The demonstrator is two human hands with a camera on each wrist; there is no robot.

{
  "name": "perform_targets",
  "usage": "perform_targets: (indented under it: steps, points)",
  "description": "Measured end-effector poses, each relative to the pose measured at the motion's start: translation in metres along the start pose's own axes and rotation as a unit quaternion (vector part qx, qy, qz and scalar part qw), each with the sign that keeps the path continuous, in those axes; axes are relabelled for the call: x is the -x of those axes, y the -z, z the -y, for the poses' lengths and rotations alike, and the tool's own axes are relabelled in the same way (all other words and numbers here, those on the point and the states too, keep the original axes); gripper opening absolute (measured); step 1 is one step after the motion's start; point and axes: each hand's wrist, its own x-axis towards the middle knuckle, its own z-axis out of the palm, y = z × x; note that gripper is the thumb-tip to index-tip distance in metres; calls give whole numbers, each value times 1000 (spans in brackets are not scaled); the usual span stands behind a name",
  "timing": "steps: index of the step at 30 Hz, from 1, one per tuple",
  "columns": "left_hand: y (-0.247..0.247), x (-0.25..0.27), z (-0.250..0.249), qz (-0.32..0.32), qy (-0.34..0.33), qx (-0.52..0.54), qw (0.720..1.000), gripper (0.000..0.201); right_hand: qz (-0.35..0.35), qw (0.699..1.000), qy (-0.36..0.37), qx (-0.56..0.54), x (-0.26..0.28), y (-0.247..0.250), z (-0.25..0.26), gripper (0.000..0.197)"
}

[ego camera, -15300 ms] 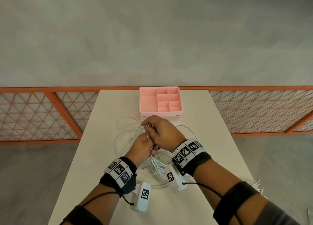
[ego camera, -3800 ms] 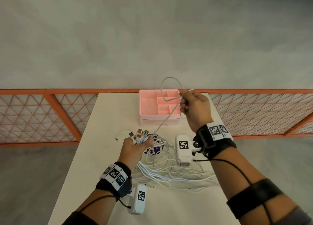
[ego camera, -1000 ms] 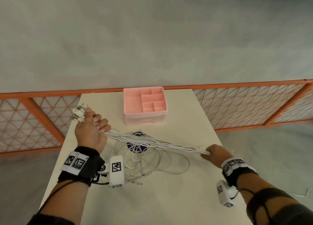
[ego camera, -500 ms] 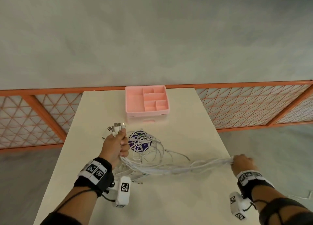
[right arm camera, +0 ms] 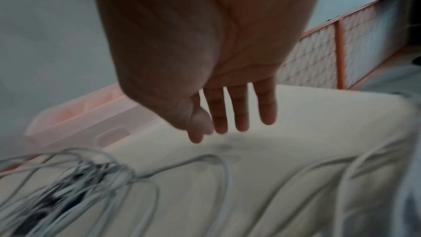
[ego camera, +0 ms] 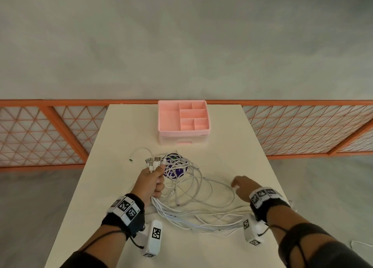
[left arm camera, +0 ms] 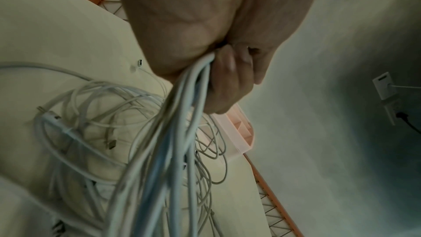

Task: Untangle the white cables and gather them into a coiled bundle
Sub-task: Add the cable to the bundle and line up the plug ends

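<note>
Several white cables [ego camera: 193, 213] lie in loose loops across the middle of the cream table [ego camera: 121, 130]. My left hand [ego camera: 151, 182] grips a bunch of them near their plug ends [ego camera: 154, 161], which stick up above the fist; in the left wrist view the bunch of cables [left arm camera: 182, 100] runs down out of the curled fingers [left arm camera: 230, 78]. My right hand [ego camera: 241, 187] hovers over the table at the right of the loops, fingers [right arm camera: 239, 113] straight and holding nothing. A purple round object [ego camera: 175, 170] lies partly hidden under the cables.
A pink compartment tray [ego camera: 183, 117] stands at the far middle of the table. An orange lattice railing [ego camera: 50, 130] runs behind the table on both sides. One loose cable end [ego camera: 139, 151] curls at the far left of the pile.
My right hand has let go of the stretched cable strands and moved left toward the pile. The strands now lie slack on the table. My left hand keeps its grip.
</note>
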Motion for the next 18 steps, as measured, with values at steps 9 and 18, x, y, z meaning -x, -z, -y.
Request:
perform_targets:
  steps: [9,18]
  points:
    - [0,6,1,5,2,-12,1000,36,-58,997,-32,-30,6,-65,39,34]
    - [-7,1,2,-2,-30,10,999,36,-109,929,11,-352,9,-7,78,19]
